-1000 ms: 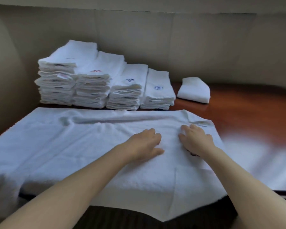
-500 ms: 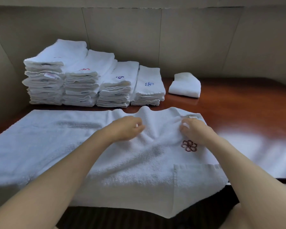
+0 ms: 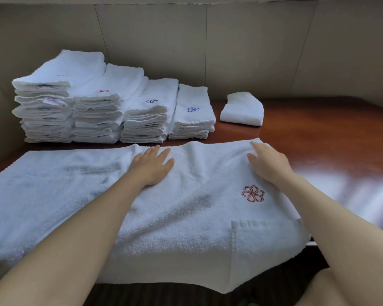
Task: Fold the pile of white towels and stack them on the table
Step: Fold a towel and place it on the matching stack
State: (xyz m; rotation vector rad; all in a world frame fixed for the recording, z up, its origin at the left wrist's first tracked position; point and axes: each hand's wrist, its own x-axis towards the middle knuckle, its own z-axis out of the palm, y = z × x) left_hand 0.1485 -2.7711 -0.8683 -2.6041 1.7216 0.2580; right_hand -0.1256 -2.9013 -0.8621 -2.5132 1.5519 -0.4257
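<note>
head view: my left hand (image 3: 152,165) and right hand (image 3: 268,164) lie flat, fingers straight, gripping nothing, pressing the towel (image 3: 186,217) spread on the table (image 3: 318,133). i judge it soft, light and floppy; best pinched at the far corners by my fingertips.

Nubby white terry towel (image 3: 175,217) on glossy reddish wood table (image 3: 318,133).

White towel (image 3: 164,206) spread flat — folded stacks (image 3: 102,107) behind it.
</note>
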